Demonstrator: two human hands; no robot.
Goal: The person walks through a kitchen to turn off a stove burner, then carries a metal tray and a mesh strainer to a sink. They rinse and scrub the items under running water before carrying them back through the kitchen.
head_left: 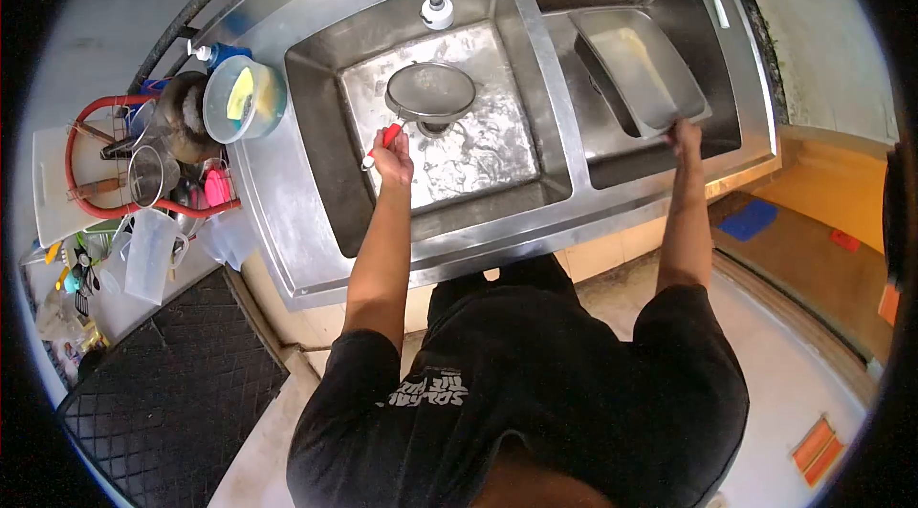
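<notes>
1. A person's left grip (pixel 393 160) is closed around the red handle (pixel 392 133) of a mesh strainer (pixel 430 90), held over the left basin (pixel 488 150).
2. Across the divider (pixel 547 59) from it, the right grip (pixel 683 137) is clamped on the near edge of a metal pan (pixel 660 78) in the right basin (pixel 622 164).
3. A clear tub (pixel 218 130) sits beside the left basin.
</notes>
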